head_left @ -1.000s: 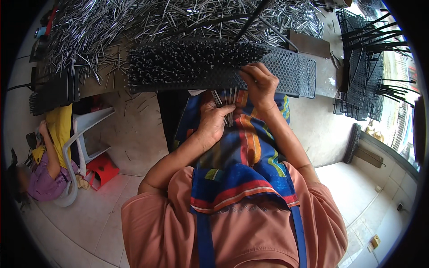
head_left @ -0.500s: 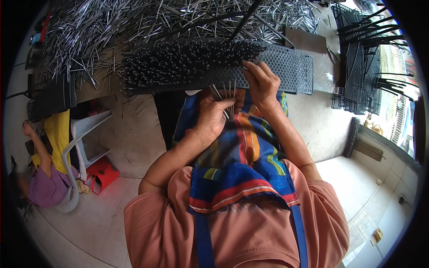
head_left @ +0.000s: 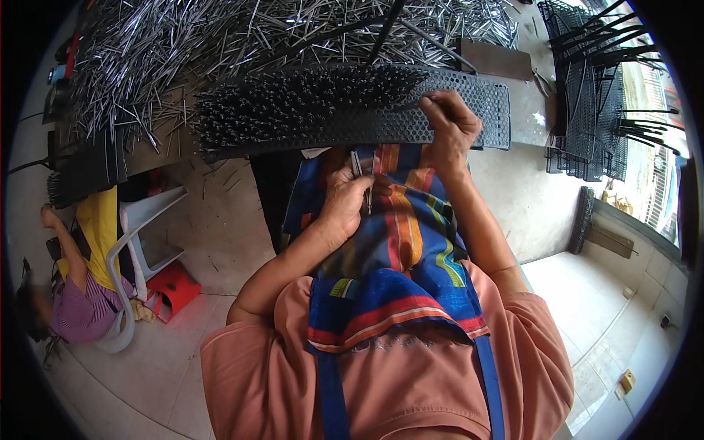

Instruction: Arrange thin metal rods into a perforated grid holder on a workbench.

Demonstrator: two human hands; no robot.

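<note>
While rods (head_left: 356, 165) are clamped in the left hand (head_left: 346, 196), the right hand (head_left: 454, 126), its grip unclear, is best steadied.

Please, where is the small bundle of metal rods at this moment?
In the head view, the small bundle is near the middle, in the left hand, over the striped apron, close to the black tray's near edge.

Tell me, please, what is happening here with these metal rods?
A person in a striped apron holds a few thin metal rods in the left-hand grip. The right-hand grip is over a dark perforated panel; whether it holds anything is unclear. Thin dark pins crowd the panel's left part, while holes show bare at its right end. Loose rods lie heaped behind it.
</note>
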